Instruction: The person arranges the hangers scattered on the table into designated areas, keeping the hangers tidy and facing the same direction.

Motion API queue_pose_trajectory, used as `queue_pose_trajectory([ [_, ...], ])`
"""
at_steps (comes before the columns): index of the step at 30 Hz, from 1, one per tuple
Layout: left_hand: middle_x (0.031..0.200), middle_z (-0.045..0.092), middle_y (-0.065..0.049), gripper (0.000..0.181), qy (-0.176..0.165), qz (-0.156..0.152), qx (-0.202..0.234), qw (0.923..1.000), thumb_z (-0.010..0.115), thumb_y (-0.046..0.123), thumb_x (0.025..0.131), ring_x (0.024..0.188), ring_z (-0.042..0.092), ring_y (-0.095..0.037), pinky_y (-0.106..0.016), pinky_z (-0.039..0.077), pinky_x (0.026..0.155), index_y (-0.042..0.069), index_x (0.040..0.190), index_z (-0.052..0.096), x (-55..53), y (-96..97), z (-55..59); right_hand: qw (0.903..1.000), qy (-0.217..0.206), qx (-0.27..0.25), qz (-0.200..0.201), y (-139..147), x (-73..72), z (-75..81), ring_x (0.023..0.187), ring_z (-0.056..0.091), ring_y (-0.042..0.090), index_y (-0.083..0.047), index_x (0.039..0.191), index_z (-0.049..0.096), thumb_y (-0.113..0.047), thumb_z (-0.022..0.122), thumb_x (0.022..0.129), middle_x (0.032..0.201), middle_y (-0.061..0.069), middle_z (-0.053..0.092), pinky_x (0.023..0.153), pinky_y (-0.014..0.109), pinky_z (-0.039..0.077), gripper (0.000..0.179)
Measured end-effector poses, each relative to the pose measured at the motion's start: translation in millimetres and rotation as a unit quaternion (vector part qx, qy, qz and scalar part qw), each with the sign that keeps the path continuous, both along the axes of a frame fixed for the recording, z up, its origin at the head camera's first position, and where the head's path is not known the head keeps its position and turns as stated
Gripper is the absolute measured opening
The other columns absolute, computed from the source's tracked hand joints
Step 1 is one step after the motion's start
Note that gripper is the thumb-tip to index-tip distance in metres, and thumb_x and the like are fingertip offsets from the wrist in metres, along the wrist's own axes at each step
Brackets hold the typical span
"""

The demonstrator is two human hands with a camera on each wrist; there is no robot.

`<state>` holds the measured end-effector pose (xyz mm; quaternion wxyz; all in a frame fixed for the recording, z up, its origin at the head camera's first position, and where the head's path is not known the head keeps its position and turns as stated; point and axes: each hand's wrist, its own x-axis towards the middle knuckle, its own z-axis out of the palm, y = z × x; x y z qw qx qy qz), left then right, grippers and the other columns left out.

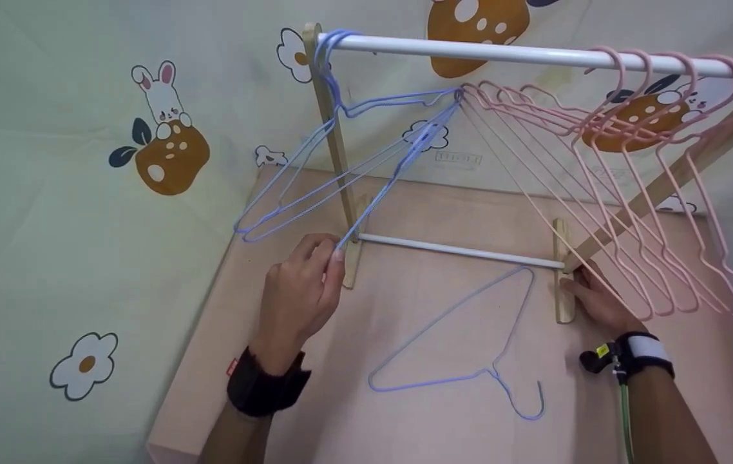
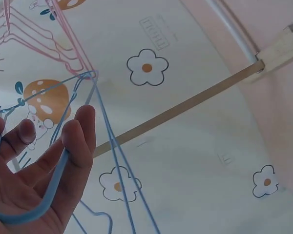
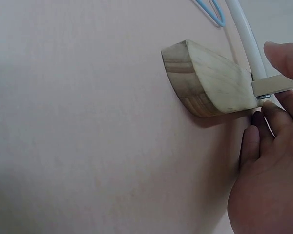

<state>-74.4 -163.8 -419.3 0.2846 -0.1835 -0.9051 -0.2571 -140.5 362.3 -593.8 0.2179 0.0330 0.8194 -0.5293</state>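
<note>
My left hand (image 1: 299,290) grips a blue hanger (image 1: 373,209) that slants up toward the other hangers' tips; in the left wrist view, its curved blue wire (image 2: 31,214) crosses the palm of that hand (image 2: 49,180). The blue hangers (image 1: 312,145) hang at the left end of the white rail (image 1: 469,51). One more blue hanger (image 1: 428,383) lies flat on the pink surface. Low on the rack's right side, my right hand (image 1: 605,303) holds the wooden post near its foot (image 1: 564,303). In the right wrist view, thumb and fingers of that hand (image 3: 268,180) stand around the post (image 3: 278,85).
Several pink hangers (image 1: 656,193) hang at the rail's right end, their tips reaching the blue ones. A lower white bar (image 1: 456,251) joins the rack's feet. A patterned cloth (image 1: 51,225) covers the left side and back. The pink surface (image 1: 341,412) lies under the rack.
</note>
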Motion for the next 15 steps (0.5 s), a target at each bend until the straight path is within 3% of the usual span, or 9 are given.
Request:
queue_pose_trajectory([
  [3,0.106,0.074,-0.017,0.022,0.004,0.001,0.002,1.0000,0.059,0.017,0.110,0.051,0.045,-0.017,-0.036,0.039,0.043,0.000,0.102,0.071,-5.0,-2.4,13.5,1.0000,-0.001,-0.001,0.001,1,-1.0,-0.1,0.162,-0.023,0.037,-0.012,0.170,-0.024,-0.036,0.047,0.120,0.177,0.017,-0.027,0.130,0.057,-0.005,0.089],
  [7,0.102,0.073,-0.019,0.025,0.011,0.001,0.008,0.9999,0.057,0.019,0.110,0.056,0.052,-0.022,-0.038,0.042,0.044,-0.002,0.107,0.071,-11.1,-4.0,26.5,0.9999,0.009,-0.006,0.001,-2,-0.9,1.5,0.163,-0.022,0.040,-0.007,0.171,-0.020,-0.032,0.046,0.120,0.177,0.023,-0.025,0.130,0.057,-0.006,0.088],
  [11,0.097,0.070,-0.019,0.025,0.019,0.000,0.009,0.9998,0.055,0.018,0.111,0.059,0.056,-0.026,-0.040,0.045,0.045,-0.002,0.106,0.070,-18.5,-4.2,34.2,0.9996,0.029,-0.003,-0.002,-5,0.6,2.3,0.164,-0.018,0.041,-0.006,0.174,-0.014,-0.028,0.047,0.119,0.178,0.024,-0.020,0.130,0.056,-0.004,0.085],
  [15,0.093,0.067,-0.017,0.025,0.021,0.004,0.010,0.9997,0.054,0.017,0.112,0.057,0.051,-0.025,-0.038,0.041,0.045,-0.002,0.103,0.068,-26.5,-3.4,38.5,0.9981,0.060,0.017,0.000,-4,2.2,0.2,0.165,-0.010,0.042,-0.006,0.175,-0.006,-0.030,0.050,0.119,0.181,0.023,-0.010,0.132,0.044,0.002,0.083],
])
